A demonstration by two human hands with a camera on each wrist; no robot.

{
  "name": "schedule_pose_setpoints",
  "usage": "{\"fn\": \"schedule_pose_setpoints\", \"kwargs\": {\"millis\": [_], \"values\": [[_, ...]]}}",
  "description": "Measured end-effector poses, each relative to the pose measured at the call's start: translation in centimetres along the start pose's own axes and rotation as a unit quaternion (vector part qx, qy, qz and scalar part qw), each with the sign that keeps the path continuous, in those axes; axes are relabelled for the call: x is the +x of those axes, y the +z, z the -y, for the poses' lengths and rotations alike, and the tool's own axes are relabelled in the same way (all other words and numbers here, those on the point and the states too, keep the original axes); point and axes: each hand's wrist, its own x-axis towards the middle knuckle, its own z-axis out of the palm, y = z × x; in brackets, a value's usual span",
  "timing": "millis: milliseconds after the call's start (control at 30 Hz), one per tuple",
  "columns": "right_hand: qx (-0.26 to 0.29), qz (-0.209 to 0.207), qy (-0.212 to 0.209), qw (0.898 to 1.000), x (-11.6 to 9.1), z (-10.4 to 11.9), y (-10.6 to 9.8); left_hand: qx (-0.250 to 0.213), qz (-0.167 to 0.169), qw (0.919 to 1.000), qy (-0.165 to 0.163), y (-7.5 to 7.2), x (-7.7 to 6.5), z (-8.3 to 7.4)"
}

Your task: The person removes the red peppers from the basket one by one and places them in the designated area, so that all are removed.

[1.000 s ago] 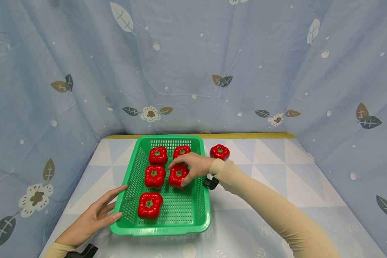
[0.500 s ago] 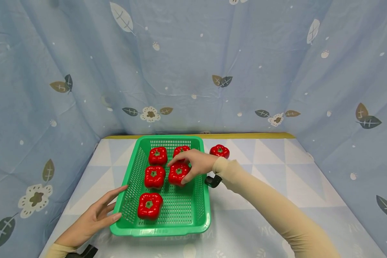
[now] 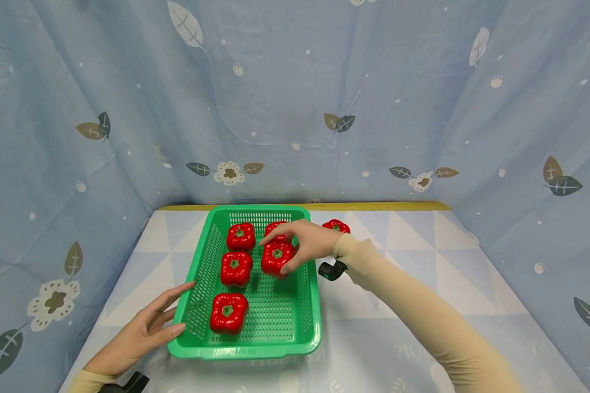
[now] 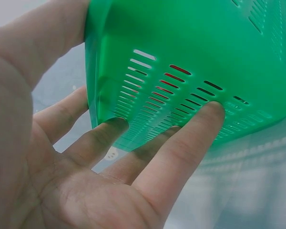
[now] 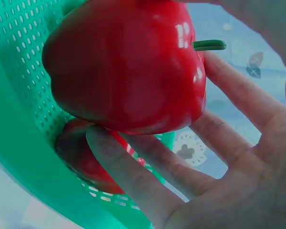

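Observation:
My right hand (image 3: 313, 240) holds a red bell pepper (image 3: 276, 261) between thumb and fingers, over the right half of a green slotted plastic basket (image 3: 246, 352). In the right wrist view this bell pepper (image 5: 128, 67) shows its green stem, and the fingers reach along its far side. A second bell pepper (image 5: 78, 152) lies beneath it there. My left hand (image 3: 145, 327) is at the basket's left side with fingers extended. Seen from the left wrist, its fingertips touch the slotted outer wall (image 4: 181, 38).
Three red bell peppers stand in a column at the basket's left, the nearest pepper (image 3: 228, 313) toward the front. Another pepper (image 3: 275, 230) sits at the back right, partly covered by my hand. Outside, a pepper (image 3: 336, 225) lies on the patterned tablecloth (image 3: 403, 289). Blue curtains (image 3: 295, 98) surround the table.
The right hand and the bell pepper it holds have risen and shifted slightly back and to the right. My left hand and the basket stay in place.

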Motion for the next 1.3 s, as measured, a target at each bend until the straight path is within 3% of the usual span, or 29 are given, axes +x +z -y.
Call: {"fn": "schedule_pose_setpoints", "kwargs": {"millis": [267, 500, 700, 1000, 1300], "values": [[0.096, -0.004, -0.013, 0.995, -0.9, 0.2, -1.4, -0.006, 0.005, 1.0000, 0.002, 0.0, 0.0, 0.0], [0.027, -0.025, -0.026, 0.999, -1.9, 0.3, -3.1, -0.004, 0.010, 0.9999, 0.008, -0.1, -0.1, 0.0], [0.031, -0.040, -0.018, 0.999, -2.9, 0.5, -4.2, 0.001, 0.013, 0.9998, 0.013, -0.2, -0.2, 0.1], [0.014, -0.066, -0.047, 0.997, -4.1, 0.3, -5.5, -0.005, 0.017, 0.9996, 0.022, -0.2, -0.1, 0.2], [0.020, -0.088, -0.004, 0.996, -5.6, -0.5, -6.9, -0.003, 0.017, 0.9995, 0.025, -0.3, 0.0, 0.3]]}}
